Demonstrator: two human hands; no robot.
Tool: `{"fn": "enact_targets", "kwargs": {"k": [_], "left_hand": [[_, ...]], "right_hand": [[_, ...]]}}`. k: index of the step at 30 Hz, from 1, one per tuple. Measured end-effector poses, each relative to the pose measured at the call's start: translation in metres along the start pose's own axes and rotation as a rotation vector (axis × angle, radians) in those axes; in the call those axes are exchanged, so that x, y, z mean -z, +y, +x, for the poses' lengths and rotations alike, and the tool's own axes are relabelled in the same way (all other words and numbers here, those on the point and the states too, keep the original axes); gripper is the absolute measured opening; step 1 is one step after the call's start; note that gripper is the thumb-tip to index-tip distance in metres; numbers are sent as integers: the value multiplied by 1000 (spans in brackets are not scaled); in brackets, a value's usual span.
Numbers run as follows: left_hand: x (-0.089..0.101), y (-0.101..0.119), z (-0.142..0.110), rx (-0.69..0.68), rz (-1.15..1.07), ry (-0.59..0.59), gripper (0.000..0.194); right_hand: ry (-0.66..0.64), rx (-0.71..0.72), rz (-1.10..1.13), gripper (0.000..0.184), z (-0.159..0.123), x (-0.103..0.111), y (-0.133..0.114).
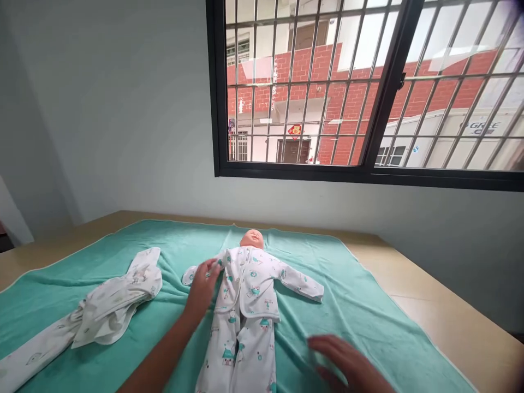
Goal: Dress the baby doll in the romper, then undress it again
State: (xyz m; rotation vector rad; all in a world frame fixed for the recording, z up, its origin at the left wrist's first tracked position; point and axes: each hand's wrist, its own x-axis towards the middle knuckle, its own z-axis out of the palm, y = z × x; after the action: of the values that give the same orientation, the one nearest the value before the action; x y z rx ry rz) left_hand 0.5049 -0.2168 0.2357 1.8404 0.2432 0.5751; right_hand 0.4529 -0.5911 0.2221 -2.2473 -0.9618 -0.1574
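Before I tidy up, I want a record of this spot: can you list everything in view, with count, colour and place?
Doll: one, pink head, centre
Jacket: one, patterned white, on doll
Trousers: one, patterned white, below jacket
Bunched clothing: piece count unclear, patterned white, left
Cloth: one, green, under doll
Table: one, light brown, under cloth
Wall: grey, behind
Window: one, black-framed, upper right
Bars: many, metallic, outside window
Brickwork: red, beyond bars
Left hand: one, fingers at jacket sleeve
Right hand: one, blurred, lower right

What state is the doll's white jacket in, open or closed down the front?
Partly open: the jacket's front edges sit close near the neck but spread apart toward the hem, above the printed trousers.
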Motion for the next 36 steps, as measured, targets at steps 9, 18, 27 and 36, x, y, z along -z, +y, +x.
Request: {"fn": "enact_targets", "kwargs": {"k": [9, 18, 27, 36], "left_hand": [[-4, -37, 0, -94, -30, -220, 52], [6, -38, -1, -254, 11, -209, 37], [-30, 42, 45, -161, 55, -89, 30], [-70, 38, 73, -176, 147, -248, 23]], "right_hand": [[471, -243, 181, 22, 189, -43, -51], [259, -445, -42, 28, 244, -56, -33], [202, -460, -5, 24, 249, -52, -26], [171, -505, 146, 17, 248, -51, -6]]}}
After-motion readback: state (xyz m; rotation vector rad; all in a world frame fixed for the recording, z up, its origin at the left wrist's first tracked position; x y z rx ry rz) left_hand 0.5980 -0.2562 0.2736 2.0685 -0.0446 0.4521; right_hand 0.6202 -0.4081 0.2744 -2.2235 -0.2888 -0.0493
